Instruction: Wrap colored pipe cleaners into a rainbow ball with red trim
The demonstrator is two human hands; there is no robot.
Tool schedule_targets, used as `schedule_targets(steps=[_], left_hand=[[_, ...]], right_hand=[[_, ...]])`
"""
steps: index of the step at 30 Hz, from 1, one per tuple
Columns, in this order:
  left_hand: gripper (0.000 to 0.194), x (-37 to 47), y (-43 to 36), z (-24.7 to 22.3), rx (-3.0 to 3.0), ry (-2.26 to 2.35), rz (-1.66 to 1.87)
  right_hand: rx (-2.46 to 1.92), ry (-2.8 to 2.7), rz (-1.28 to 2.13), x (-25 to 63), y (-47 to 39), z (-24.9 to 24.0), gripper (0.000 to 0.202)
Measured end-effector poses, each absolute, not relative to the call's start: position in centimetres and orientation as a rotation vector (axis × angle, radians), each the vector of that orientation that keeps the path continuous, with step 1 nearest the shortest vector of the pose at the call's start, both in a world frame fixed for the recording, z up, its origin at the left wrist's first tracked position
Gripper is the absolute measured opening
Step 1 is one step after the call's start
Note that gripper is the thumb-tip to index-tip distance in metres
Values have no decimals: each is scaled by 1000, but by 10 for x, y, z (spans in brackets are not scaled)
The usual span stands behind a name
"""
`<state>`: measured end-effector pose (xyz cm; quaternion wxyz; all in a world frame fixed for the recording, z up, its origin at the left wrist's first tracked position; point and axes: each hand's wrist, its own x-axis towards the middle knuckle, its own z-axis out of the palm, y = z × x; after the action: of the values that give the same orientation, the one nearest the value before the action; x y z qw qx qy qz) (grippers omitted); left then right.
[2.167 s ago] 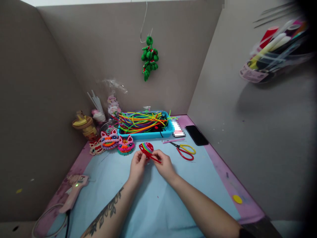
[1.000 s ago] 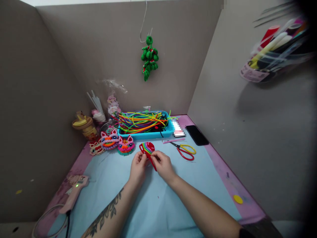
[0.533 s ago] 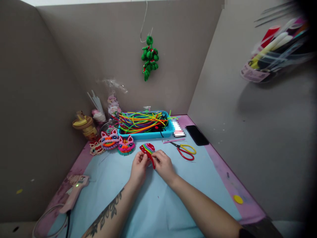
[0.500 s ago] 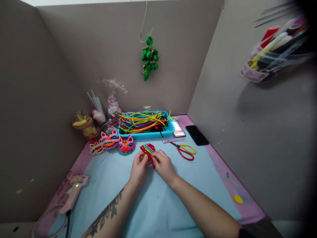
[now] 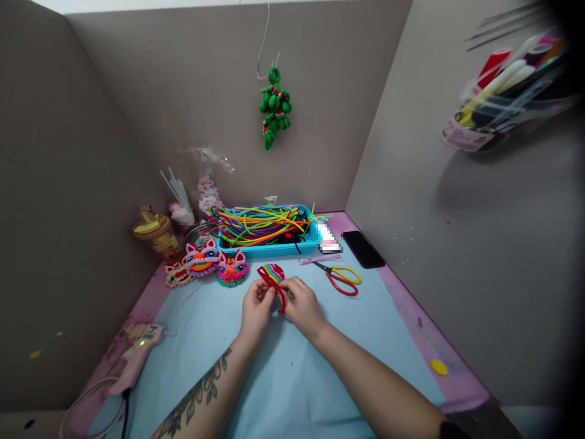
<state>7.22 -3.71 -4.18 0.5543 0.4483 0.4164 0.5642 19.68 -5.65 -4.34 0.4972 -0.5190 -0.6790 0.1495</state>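
Between my two hands is a small pipe-cleaner piece with rainbow stripes and a red edge; a red tail curls down from it. My left hand pinches its lower left side with thumb and fingers. On the other side, my right hand grips it near the red tail. Fingers cover the lower part of the piece. Just to the left lies a pink pipe-cleaner lion head, with a second lion head behind it. Scissors with one red and one yellow handle rest right of my hands.
A blue tray of colourful pipe cleaners stands at the back, near a black phone. A pink glue gun with a green light lies left, its cord trailing forward. Grey walls enclose the table; a green ornament hangs behind.
The red tail has bent into a more curled shape below the piece. My hands have shifted very slightly and keep their hold.
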Motion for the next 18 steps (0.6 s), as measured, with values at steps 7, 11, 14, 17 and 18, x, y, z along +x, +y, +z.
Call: schedule_targets(steps=[7, 11, 14, 17, 18], left_hand=[[21, 73, -38, -44, 1018, 984, 1302], [24, 74, -37, -46, 907, 943, 1246], [28, 75, -38, -42, 800, 881, 1208], [30, 74, -39, -37, 714, 843, 1187], [30, 74, -39, -36, 691, 835, 1184]], right_hand=[[-1303, -1655, 325, 198, -52, -50, 15], [-1277, -1625, 344, 198, -52, -51, 15], [-1253, -1598, 372, 198, -52, -50, 14], [-1225, -1581, 394, 197, -52, -49, 14], [-1216, -1583, 397, 197, -53, -48, 14]])
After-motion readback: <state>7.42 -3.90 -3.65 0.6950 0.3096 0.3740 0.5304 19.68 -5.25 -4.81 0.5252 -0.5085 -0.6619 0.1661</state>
